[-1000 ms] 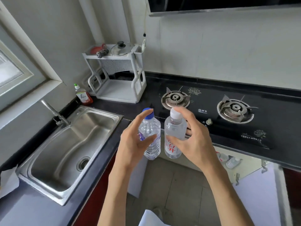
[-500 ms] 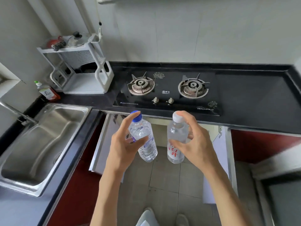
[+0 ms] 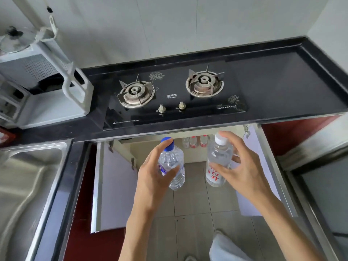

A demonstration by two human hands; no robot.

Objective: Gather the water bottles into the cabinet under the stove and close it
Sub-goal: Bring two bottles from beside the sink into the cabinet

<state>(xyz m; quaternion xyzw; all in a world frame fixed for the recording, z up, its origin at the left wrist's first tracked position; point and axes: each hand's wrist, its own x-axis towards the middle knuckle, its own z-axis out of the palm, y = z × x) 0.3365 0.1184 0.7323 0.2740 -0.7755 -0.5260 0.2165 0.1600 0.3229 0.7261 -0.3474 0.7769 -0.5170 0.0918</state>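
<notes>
Nearest, the left hand (image 3: 156,174) is wrapped around a blue-capped water bottle (image 3: 172,166), thumb across its front and fingers curled behind. Just to its right, the right hand (image 3: 243,172) grips a white-capped water bottle (image 3: 218,162) with red lettering, forefinger up by the cap. Both bottles are upright, close together but apart, held in the air above the tiled floor (image 3: 197,204).

Compared with a second ago, the view has swung away from the sink (image 3: 28,185) and squared up to the stove (image 3: 173,98), so the bottles now hang directly in front of the cabinet (image 3: 150,149) beneath it. That puts them in line for stowing.

Beyond the hands, both cabinet doors stand wide open, the left door (image 3: 114,185) and right door (image 3: 263,166) flanking the opening. Deep inside, several small bottles (image 3: 194,141) with red labels already stand at the back.

Farther still, the black counter (image 3: 282,81) carries the two-burner stove. In my judgement, the next step is lowering both bottles in, and closing the doors is still to come.
</notes>
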